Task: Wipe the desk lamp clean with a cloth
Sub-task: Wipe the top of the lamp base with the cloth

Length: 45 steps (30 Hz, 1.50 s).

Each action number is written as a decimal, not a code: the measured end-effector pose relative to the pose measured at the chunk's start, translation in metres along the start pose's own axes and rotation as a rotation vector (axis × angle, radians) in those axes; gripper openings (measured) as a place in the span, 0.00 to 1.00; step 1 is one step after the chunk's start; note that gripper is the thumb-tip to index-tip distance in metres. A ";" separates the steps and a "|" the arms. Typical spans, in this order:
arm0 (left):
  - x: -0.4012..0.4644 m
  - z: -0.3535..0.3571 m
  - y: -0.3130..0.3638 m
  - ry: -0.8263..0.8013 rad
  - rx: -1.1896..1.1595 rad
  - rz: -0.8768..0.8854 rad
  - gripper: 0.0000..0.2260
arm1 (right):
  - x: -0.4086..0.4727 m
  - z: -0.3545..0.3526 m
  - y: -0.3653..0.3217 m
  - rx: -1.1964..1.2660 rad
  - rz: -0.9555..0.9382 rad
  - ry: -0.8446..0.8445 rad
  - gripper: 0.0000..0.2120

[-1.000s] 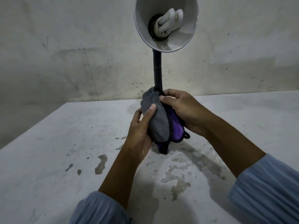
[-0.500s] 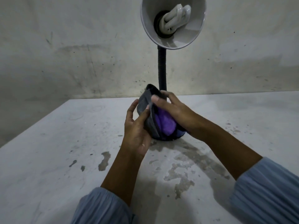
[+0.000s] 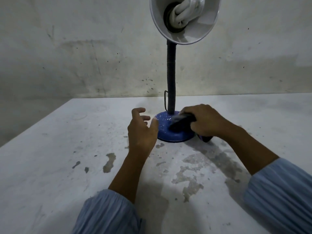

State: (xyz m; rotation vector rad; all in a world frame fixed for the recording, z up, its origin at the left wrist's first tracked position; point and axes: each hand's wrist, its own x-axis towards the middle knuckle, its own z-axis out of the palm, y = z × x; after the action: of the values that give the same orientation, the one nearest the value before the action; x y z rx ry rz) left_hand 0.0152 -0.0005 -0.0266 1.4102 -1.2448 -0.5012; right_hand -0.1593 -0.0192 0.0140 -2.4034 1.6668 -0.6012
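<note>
The desk lamp stands at the back of the table: a round blue base (image 3: 166,130) flecked with white, a dark ribbed gooseneck (image 3: 171,78), and a pale shade (image 3: 184,19) with a coiled white bulb tilted toward me. My right hand (image 3: 208,121) grips a bunched dark grey cloth (image 3: 181,123) and holds it down on the right half of the base. A corner of the cloth sticks out below that hand. My left hand (image 3: 141,130) hovers just left of the base, fingers spread and relaxed, holding nothing.
The white table (image 3: 67,166) is stained, with chipped patches in front of the lamp. Its left edge runs diagonally toward the back. A blotchy wall (image 3: 76,48) stands right behind the lamp. A thin cord (image 3: 165,98) loops beside the gooseneck.
Both hands held the cloth in front of the lamp before. My left hand has let go and moved left; my right hand has brought the cloth down onto the blue base.
</note>
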 end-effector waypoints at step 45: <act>0.001 0.003 -0.005 -0.167 0.155 -0.097 0.21 | -0.005 -0.027 -0.007 0.091 -0.023 -0.126 0.24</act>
State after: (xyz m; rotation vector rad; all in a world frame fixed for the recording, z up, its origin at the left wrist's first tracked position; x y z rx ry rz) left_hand 0.0148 -0.0031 -0.0315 1.5909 -1.3774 -0.6096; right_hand -0.1657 -0.0097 0.0403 -2.3469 1.5296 -0.5060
